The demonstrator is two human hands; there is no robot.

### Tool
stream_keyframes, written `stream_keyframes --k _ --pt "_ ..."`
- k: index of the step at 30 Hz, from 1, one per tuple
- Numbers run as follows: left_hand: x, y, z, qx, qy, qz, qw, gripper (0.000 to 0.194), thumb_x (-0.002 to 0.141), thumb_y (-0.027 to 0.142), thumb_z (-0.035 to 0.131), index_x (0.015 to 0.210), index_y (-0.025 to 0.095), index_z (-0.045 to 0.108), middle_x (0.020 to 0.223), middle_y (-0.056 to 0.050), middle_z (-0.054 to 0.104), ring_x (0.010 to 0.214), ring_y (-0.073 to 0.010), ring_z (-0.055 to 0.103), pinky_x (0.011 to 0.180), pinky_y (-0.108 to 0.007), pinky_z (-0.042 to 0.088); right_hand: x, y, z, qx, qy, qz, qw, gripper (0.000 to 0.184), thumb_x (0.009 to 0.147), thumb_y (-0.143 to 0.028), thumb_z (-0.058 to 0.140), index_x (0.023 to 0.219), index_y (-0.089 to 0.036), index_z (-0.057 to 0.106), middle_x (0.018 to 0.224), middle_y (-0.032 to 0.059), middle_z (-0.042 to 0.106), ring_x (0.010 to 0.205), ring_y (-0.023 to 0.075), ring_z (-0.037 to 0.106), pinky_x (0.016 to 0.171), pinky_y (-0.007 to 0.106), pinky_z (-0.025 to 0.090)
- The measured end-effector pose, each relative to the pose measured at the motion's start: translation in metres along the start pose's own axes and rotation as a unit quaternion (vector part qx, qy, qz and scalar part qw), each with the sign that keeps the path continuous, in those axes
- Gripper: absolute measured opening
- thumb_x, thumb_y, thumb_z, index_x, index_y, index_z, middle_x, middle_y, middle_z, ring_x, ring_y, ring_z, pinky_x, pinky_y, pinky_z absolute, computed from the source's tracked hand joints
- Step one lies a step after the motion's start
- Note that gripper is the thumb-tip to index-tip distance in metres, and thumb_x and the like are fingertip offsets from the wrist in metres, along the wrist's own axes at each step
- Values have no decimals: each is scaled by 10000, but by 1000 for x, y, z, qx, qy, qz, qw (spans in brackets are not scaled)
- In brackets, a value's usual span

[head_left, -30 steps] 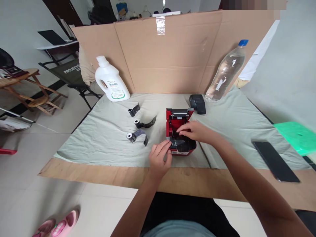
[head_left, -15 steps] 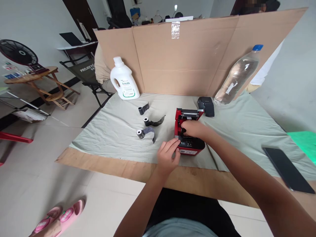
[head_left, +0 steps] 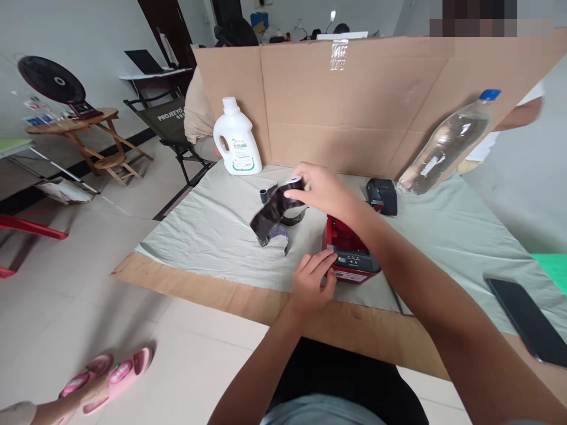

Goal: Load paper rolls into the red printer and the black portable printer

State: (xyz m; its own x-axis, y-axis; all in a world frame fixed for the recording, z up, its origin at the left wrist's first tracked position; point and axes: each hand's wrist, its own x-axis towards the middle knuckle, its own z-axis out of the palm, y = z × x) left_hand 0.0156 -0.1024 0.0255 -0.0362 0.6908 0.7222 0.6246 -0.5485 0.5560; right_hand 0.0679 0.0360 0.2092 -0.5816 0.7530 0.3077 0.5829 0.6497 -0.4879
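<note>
Here, the right hand (head_left: 322,188) pinches a roll (head_left: 275,205) at the printer's (head_left: 358,260) ten o'clock. The left hand (head_left: 313,280), unclenched, touches it at eight.

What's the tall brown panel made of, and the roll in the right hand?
The panel looks like matte cardboard: brown, with straight creases. The roll may be thin black film or coated paper, seemingly semi-glossy; its loose strip bends.

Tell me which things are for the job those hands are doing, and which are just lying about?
For the job:
red printer, touched by the left hand
black film roll, held by the right hand
probably the similar rolls on the cloth

Just lying about, it seems:
white handled jug
clear bottle with a blue cap
smartphone
fan
</note>
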Motion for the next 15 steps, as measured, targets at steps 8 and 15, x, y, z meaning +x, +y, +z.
stream_keyframes --k 8,15 --pt "1 0 -2 5 -30 -25 999 315 876 126 508 1070 207 742 1041 -73 754 870 -213 633 758 -357 557 110 8 120 -88 -128 110 982 370 890 -292 659 1217 -153 554 1251 138 640 1032 247 625 737 283 476" --pt "0 -3 1 8 -19 -29 999 197 812 106 545 817 213 710 825 -62 715 762 -216 562 648 -339 500 121 30 153 -123 -224 172 951 428 813 -224 782 1196 -109 631 1272 196 664 1059 287 676 756 306 514"
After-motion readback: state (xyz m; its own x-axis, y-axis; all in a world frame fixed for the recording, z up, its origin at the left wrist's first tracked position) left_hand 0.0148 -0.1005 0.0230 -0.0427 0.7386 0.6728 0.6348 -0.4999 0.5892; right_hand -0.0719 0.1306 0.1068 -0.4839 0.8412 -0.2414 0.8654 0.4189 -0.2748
